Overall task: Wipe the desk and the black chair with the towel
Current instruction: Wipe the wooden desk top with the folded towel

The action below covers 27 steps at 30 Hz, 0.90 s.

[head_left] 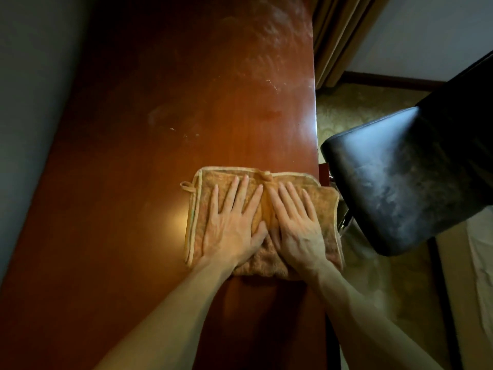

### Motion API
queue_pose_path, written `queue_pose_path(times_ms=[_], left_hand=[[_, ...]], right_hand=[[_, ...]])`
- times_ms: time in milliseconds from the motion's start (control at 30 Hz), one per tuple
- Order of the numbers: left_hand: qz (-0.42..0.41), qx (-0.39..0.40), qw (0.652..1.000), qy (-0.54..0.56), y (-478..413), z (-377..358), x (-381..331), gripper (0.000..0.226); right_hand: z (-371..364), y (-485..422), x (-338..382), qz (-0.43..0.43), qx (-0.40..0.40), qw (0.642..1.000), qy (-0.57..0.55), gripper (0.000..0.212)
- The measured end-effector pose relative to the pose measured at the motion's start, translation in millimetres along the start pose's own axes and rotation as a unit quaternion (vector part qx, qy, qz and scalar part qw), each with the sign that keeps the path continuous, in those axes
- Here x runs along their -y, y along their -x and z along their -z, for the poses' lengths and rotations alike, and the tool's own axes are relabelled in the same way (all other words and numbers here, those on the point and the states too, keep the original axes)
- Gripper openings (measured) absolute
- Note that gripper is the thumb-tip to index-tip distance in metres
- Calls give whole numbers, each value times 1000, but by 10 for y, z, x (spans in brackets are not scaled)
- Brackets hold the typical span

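Observation:
A folded tan towel [324, 206] with a pale trim and a small loop lies flat on the reddish-brown wooden desk [160, 129], near the desk's right edge. My left hand [234, 225] presses on the towel's left half with straight, spread fingers. Beside it, my right hand [296, 222] lies flat on the right half, fingers straight too. The thumbs nearly meet in the middle. The black chair [400, 182], its padded seat dusty and scuffed, stands just right of the desk, close to the towel's right edge.
Dusty smears and small white specks [272, 84] mark the far part of the desk. A grey wall [26, 102] runs along the left. Beige curtains [338, 36] hang beyond the desk's right edge, above patterned carpet [360, 113].

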<state>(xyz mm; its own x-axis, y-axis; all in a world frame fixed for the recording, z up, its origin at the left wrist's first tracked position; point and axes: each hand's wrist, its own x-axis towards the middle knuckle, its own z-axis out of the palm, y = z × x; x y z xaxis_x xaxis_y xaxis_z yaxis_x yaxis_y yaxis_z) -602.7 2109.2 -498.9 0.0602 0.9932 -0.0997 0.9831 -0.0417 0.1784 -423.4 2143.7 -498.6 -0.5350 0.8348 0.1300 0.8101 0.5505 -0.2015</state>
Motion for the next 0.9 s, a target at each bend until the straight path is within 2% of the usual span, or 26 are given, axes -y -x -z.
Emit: queue_pose_path(times_ms=[133,367,533,700,900], left_hand=[[44,3,999,-7,706,-74,-1,75],[137,-6,991,9,1690,-131,34,71],[119,-1,993,-12,2124,-106,359,73],[139,5,990,-19,2507,-75,660,71],[110,11,994,-23,2604,-7,935,72]], right_hand=[[-29,424,363,9,60,998,16,64],[-22,836,946,63,108,992,17,62],[-88,1047,1337,68,128,989,-4,62],[-119,1143,1672,87,143,986,0,69],[-165,1089,1926,61,146,987,3,74]])
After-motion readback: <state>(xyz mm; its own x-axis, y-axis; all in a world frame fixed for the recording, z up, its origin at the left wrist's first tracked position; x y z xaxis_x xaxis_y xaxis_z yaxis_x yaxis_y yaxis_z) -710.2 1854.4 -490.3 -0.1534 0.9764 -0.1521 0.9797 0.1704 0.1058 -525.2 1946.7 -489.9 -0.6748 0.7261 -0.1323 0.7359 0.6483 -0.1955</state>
